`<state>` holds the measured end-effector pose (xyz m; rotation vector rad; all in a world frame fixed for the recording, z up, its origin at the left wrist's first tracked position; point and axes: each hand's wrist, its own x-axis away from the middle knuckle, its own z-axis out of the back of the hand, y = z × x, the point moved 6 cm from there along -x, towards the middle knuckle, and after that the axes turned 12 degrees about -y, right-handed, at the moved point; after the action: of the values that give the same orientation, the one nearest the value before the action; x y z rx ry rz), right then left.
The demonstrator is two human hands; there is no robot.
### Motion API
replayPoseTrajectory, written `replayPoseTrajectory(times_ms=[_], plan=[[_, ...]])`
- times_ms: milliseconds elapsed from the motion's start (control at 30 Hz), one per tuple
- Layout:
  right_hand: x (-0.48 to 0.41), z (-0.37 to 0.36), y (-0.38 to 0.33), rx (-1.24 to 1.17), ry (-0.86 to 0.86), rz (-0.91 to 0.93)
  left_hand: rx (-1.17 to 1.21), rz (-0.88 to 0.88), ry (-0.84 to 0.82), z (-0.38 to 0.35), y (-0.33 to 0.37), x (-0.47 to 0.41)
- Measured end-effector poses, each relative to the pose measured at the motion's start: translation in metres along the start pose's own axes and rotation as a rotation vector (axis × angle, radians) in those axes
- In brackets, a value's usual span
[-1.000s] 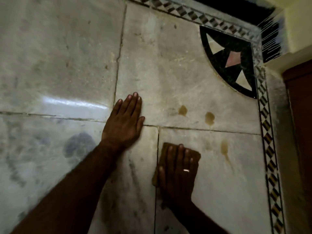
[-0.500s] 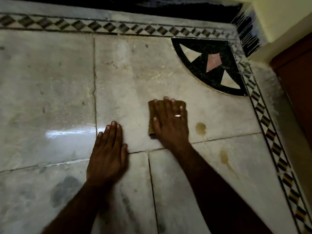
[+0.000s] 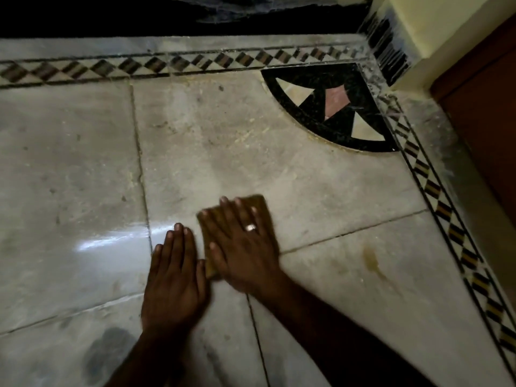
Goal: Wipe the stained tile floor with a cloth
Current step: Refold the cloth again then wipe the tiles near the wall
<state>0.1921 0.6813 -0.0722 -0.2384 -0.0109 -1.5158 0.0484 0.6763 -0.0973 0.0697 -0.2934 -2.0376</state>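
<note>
A folded brown cloth (image 3: 261, 205) lies flat on the pale marble tile floor (image 3: 279, 163). My right hand (image 3: 243, 247), with a ring on one finger, presses down on it with straight fingers and covers most of it. My left hand (image 3: 176, 280) rests flat on the floor just left of the cloth, its thumb touching the cloth's near edge. A long brownish stain (image 3: 372, 261) marks the tile to the right of my right hand.
A black quarter-circle inlay (image 3: 332, 107) fills the floor's far right corner. A patterned diamond border (image 3: 435, 191) runs along the back and right edges. A yellow wall (image 3: 435, 29) and a brown door (image 3: 488, 121) stand at the right. A dark grey patch (image 3: 106, 350) lies near left.
My right hand has slid the cloth toward me and to the left, next to my left hand. Two round stains seen earlier near the grout line are no longer visible. The view has tilted.
</note>
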Motion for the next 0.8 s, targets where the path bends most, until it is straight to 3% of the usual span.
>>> replayPoseTrajectory(times_ms=[67, 167, 300, 433, 633, 800], plan=[[-0.029, 0.006, 0.021, -0.012, 0.020, -0.019, 0.006, -0.013, -0.001, -0.001, -0.001, 0.000], [-0.035, 0.013, 0.075, -0.029, 0.062, -0.209, 0.022, 0.006, -0.015, -0.001, -0.003, -0.001], [0.007, 0.021, 0.161, 0.002, 0.050, -0.550, 0.029, -0.024, -0.023, -0.002, 0.001, -0.001], [0.074, 0.010, 0.197, 0.014, 0.000, -0.737, 0.027, -0.026, -0.035, -0.002, 0.000, -0.002], [0.175, -0.013, 0.152, 0.046, -0.017, -0.827, 0.028, -0.009, -0.043, -0.003, 0.003, -0.003], [0.178, -0.024, 0.056, 0.015, -0.069, -0.622, -0.013, -0.005, -0.054, -0.004, 0.001, -0.002]])
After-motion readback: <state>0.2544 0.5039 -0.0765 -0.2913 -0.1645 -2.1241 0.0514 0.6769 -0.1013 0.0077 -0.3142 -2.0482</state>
